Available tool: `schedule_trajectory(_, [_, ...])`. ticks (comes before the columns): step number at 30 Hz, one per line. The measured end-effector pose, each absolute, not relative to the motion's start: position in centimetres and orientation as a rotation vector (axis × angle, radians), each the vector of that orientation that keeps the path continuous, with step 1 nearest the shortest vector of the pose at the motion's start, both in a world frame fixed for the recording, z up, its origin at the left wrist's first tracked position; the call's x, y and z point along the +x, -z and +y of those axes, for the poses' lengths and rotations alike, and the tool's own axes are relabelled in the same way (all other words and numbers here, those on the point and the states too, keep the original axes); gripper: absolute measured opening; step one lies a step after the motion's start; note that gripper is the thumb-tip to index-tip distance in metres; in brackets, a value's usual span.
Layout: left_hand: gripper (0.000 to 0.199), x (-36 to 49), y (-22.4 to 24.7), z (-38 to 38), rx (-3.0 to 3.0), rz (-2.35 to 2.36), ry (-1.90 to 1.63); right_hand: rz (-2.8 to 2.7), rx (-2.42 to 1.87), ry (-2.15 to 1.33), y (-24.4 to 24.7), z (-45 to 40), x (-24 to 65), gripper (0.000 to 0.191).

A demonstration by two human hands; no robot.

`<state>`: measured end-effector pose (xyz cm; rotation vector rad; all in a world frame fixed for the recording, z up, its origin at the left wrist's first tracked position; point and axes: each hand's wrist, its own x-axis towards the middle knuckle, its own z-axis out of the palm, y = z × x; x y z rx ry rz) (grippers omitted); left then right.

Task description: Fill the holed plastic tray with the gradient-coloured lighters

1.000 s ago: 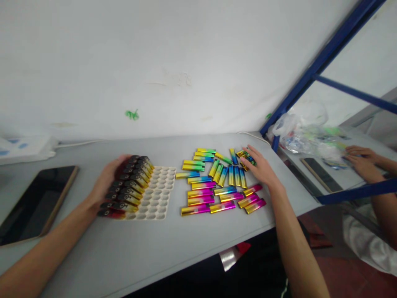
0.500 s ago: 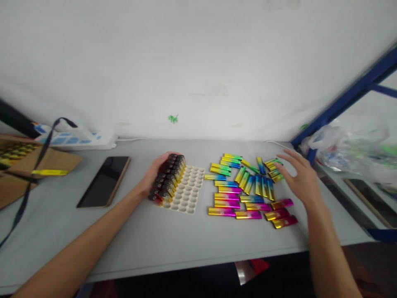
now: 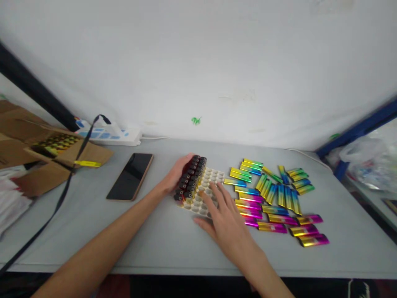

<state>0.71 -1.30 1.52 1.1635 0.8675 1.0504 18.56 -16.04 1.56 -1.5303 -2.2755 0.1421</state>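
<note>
A white tray with round holes [image 3: 214, 176] lies on the table. Black-topped lighters [image 3: 192, 174] stand upright in rows along its left side. My left hand [image 3: 179, 171] is curled around the outer left side of these lighters, its fingertips mostly hidden behind them. Over the bare right part of the tray, my right hand [image 3: 225, 217] hovers or rests with fingers spread; whether it touches the tray I cannot tell. Nothing shows in that hand. Right of it lie several loose shiny lighters [image 3: 276, 207], in yellow fading to green, blue or pink.
A dark phone [image 3: 132, 177] lies left of the tray. Farther left are an opened cardboard box [image 3: 89, 153] with yellow-black items inside, a dark strap [image 3: 66, 188] and a white power strip [image 3: 130, 136]. Plastic bags [image 3: 369, 159] sit beyond a blue frame at right.
My right hand has moved left, from beside the loose lighters at far right to over the tray. My left hand stays against the standing lighters. The view has shifted left.
</note>
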Motion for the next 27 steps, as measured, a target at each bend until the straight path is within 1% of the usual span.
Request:
schedule_trajectory(3, [0.049, 0.8, -1.5, -1.3, 1.123, 0.852, -1.014, -2.280, -1.536, -0.161, -1.0, -15.7, 18.6, 0.054])
schedule_trajectory(7, [0.054, 0.7, -1.8, -1.4, 1.113, 0.853, -0.982, -2.221, -1.569, -0.247, -1.3, -15.4, 18.5, 0.056])
schedule_trajectory(12, [0.053, 0.5, -1.5, -1.0, 1.220, 0.883, -0.985, -2.193, -1.601, -0.339, -2.1, -15.0, 18.7, 0.059])
schedule_trajectory(17, [0.052, 0.0, -1.0, -0.5, 1.380, 0.928, -1.031, -2.300, -1.515, -0.363, -2.5, -13.7, 20.2, 0.058])
schedule_trajectory(22, [0.051, -0.6, -0.4, -0.4, 1.439, 0.975, -1.058, -2.452, -1.423, -0.371, -3.4, -12.0, 21.6, 0.061])
schedule_trajectory(27, [0.054, -0.9, -1.0, -1.2, 1.550, 1.040, -1.035, -2.519, -1.355, -0.369, -3.8, -10.9, 22.1, 0.059])
